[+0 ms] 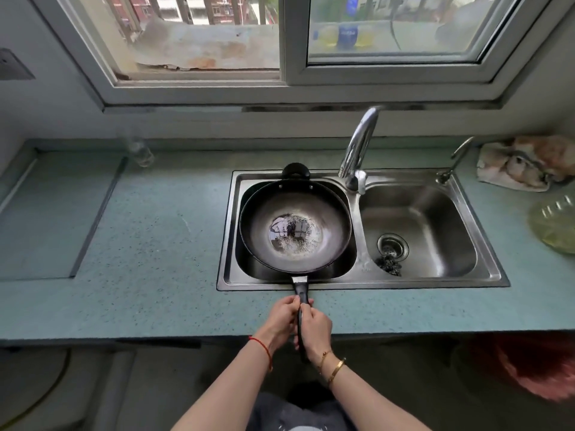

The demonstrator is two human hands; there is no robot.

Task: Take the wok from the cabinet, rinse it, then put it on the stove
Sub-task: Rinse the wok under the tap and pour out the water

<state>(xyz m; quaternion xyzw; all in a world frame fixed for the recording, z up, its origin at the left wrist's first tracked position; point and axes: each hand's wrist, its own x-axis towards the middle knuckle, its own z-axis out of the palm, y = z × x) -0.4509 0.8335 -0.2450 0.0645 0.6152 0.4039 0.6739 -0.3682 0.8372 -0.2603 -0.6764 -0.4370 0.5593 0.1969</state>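
The dark wok [295, 227] sits over the left basin of the steel double sink [494, 269], with a small pool of water shining in its bottom. Its long black handle [301, 289] reaches toward me over the counter's front edge. My left hand [281, 321] and my right hand [315, 332] both grip that handle, left on the left side, right just behind it. The chrome faucet [357, 150] stands between the basins, spout arched toward the left basin; no running water is visible.
The right basin holds a drain strainer [392, 247] and a steel scourer [389, 264]. A recessed panel [46, 213] is set into the teal counter [155, 259] at left, a clear jar [140, 150] behind it. A crumpled cloth [525, 161] and a glass dish [557, 225] lie at right.
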